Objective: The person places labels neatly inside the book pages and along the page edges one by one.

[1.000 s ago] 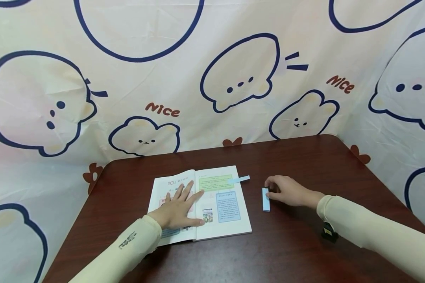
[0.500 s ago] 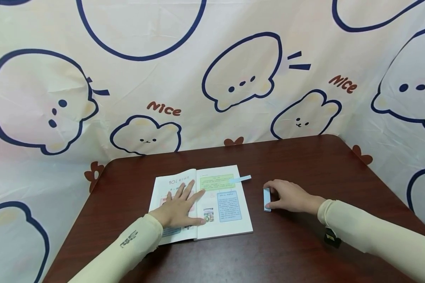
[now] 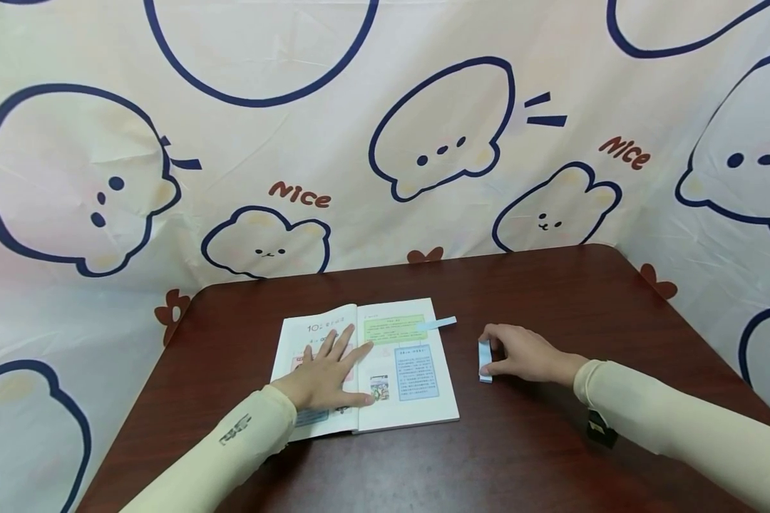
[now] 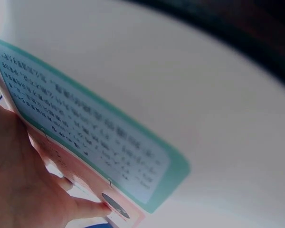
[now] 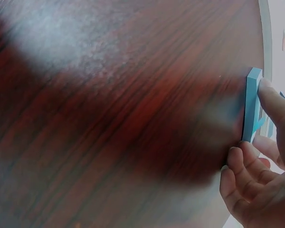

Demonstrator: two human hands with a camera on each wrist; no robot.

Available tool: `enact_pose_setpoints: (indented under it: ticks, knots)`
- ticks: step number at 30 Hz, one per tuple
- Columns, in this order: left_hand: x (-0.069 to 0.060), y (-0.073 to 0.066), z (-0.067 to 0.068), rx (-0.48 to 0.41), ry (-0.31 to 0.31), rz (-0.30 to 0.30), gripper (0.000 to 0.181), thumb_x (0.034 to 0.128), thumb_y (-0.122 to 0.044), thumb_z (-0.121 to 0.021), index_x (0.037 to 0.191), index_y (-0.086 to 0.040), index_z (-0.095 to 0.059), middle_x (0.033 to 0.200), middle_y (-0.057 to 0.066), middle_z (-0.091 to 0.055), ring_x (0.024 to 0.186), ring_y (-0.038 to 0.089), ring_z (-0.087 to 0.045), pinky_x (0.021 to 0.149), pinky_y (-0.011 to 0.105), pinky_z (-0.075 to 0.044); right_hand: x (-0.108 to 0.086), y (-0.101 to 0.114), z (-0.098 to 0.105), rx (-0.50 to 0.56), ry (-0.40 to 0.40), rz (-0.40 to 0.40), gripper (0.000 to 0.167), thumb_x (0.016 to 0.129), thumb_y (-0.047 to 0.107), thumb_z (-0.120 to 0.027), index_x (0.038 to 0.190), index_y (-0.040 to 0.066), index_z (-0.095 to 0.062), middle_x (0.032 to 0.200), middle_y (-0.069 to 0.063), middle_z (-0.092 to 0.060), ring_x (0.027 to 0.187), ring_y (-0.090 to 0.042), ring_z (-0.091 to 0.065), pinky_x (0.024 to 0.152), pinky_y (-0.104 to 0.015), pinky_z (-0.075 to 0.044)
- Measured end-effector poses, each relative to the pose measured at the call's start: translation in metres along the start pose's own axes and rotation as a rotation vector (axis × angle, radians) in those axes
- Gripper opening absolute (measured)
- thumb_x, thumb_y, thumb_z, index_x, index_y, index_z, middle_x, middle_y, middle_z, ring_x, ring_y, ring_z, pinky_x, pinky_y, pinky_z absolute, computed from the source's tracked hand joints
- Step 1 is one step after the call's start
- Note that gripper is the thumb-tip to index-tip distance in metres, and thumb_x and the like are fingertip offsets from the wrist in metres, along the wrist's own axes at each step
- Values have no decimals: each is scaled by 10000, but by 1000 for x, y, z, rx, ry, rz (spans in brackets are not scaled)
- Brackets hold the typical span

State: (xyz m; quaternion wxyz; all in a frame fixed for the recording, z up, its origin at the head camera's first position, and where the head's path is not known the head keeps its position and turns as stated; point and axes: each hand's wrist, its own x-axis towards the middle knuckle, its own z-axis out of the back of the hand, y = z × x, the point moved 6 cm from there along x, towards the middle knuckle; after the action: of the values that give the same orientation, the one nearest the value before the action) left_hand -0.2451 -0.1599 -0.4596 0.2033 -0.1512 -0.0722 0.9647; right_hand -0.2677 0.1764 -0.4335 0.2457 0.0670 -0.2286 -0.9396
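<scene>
Right hand (image 3: 522, 353) of mine pinches the pale-blue strip pad (image 5: 252, 104) by its ends, just right of the open book (image 3: 385, 362) on the counter (image 3: 552, 285). Spread wide, my left hand (image 3: 324, 381) lies flat across both pages. One blue strip (image 3: 438, 324) (slightly tilted) already juts past the book's right edge; as I judge it, another seems left to peel.
</scene>
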Motion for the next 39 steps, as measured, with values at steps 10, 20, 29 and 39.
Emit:
enact_pose_setpoints:
  ticks: [10,20,29,39]
  knots:
    - [0,-1,1,5,5,3,1025,776,-884,-508,1615,-400,-173,1732,54,56,1583,432,-34,1119,811,-143,0,3,3,28,2,-6,440,843,325,-823,1161,73,-653,908,15,-607,741,-92,-498,617,-229,-412]
    - [-1,-1,1,12,2,1,1022,782,-883,-502,1616,-393,-173,1732,55,51,1582,433,-43,1117,810,-155,0,3,4,15,-1,-8,387,891,296,-779,1186,74,-661,912,16,-618,703,-83,-485,608,-233,-412]
    - [-1,-2,1,7,-4,-6,1019,782,-880,-507,1615,-393,-181,1733,55,48,1581,436,-45,1113,815,-152,1,6,6,-71,-6,0,247,944,245,-711,1150,109,-710,959,31,-693,774,-77,-547,658,-259,-464]
    - [-2,-2,2,4,-6,-2,1011,791,-865,-520,1616,-383,-190,1732,66,44,1581,438,-43,1110,818,-148,4,26,4,-345,-90,82,91,914,90,-640,979,80,-704,757,7,-664,517,-66,-388,447,-220,-311]
